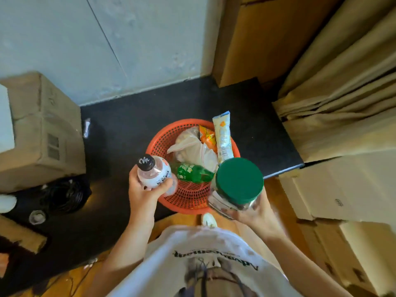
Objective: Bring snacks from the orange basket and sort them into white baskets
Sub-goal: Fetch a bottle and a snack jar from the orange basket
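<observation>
The orange basket (188,198) stands on a black mat below me. Inside lie a green bottle (194,173), a clear plastic bag of snacks (194,146), an orange snack packet (206,136) and a tall yellow-white packet (223,137). My left hand (145,190) grips a clear bottle with a black cap (153,173) above the basket's left rim. My right hand (255,213) holds a clear jar with a green lid (239,183) from below, over the basket's right rim. No white baskets are in view.
A black mat (128,125) covers the floor by a pale wall. A cardboard box (42,136) sits at left, with black cable coils (64,196) beside it. Stacked cardboard boxes (342,179) and folded cardboard (342,71) line the right side.
</observation>
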